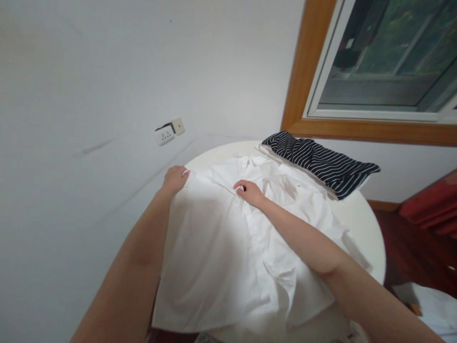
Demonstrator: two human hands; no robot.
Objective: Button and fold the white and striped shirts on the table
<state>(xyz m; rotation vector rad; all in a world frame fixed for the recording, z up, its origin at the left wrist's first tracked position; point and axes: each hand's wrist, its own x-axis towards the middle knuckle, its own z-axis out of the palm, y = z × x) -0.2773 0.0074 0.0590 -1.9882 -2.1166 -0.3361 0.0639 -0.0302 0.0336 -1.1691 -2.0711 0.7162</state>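
A white shirt (210, 247) lies spread over a round white table (373, 228), its lower part reaching the near edge. My left hand (175, 178) grips the shirt's far left corner between thumb and fingers. Near the middle of the shirt's upper part, my right hand (249, 191) pinches a fold of the cloth. Wrinkles and loose folds run across the shirt's right half, under my right forearm.
A folded black cloth with white stripes (317, 162) rests at the table's far right edge. Behind stand a white wall with a socket (164, 135) and a wood-framed window (371, 128). White cloth (433, 305) and a red curtain (433, 205) are at right.
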